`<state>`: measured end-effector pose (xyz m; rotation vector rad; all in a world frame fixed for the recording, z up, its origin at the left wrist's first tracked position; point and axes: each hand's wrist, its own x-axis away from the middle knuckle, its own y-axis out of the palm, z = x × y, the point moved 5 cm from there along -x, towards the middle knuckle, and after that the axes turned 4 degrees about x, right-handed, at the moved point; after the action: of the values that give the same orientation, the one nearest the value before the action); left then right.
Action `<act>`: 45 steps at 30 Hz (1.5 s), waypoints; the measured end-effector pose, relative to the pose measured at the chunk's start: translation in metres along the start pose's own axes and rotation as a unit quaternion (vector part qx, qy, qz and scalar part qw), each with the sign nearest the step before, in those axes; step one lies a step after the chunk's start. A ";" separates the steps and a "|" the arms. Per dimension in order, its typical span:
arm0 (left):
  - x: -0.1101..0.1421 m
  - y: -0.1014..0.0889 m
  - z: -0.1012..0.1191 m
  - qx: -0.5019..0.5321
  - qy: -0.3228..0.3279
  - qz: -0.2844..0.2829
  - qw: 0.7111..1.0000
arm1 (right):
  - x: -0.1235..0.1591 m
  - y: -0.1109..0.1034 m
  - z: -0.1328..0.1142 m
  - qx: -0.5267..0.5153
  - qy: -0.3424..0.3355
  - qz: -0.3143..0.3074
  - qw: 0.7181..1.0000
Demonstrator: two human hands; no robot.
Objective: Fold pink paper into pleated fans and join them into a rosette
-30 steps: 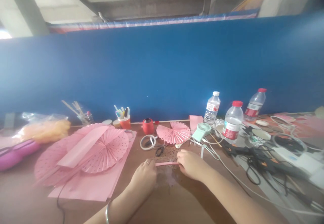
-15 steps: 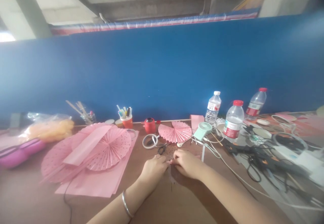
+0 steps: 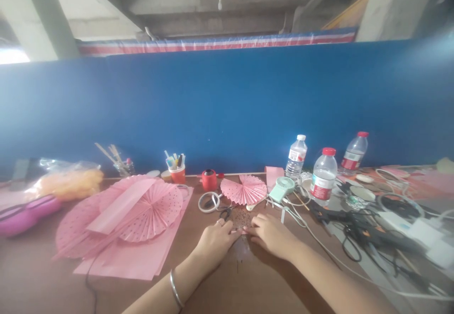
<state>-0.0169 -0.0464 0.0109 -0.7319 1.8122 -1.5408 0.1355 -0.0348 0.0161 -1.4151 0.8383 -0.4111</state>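
My left hand (image 3: 215, 242) and my right hand (image 3: 272, 236) meet low over the table, fingertips almost touching. Between them is a narrow folded strip of pink paper (image 3: 242, 231), gripped and pressed by both thumbs and fingers; most of it is hidden under them. Just beyond lies a patch of dark specks (image 3: 244, 217) on the table. A half-round pleated pink paper fan (image 3: 244, 190) with small holes rests further back. Black-handled scissors (image 3: 224, 213), partly hidden, and a white tape roll (image 3: 209, 202) lie ahead of my left hand.
Larger pink pleated fans (image 3: 149, 214) lie on pink sheets (image 3: 131, 262) at left. An orange cup of pens (image 3: 177, 174) and a red pot-shaped item (image 3: 209, 180) stand at the back. A mint handheld fan (image 3: 282, 189), water bottles (image 3: 323, 177) and tangled cables (image 3: 354, 233) fill the right.
My hands have come together from the two ends of the pink strip to its middle. My fingers are now stretched further forward over it. The view has tilted slightly upward.
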 end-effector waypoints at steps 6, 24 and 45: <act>0.001 0.001 -0.001 -0.013 -0.009 -0.008 1.000 | 0.019 -0.004 0.004 0.082 0.004 0.014 0.996; 0.003 0.001 -0.005 0.013 -0.025 -0.006 1.000 | 0.036 -0.013 0.037 0.003 0.146 0.043 0.988; -0.046 -0.001 0.010 0.252 -0.070 0.017 0.965 | -0.007 0.011 0.020 -0.144 0.127 0.051 0.980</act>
<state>0.0209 -0.0179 0.0164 -0.5402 1.2437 -1.7776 0.1429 -0.0140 0.0066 -1.5974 1.2115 -0.4080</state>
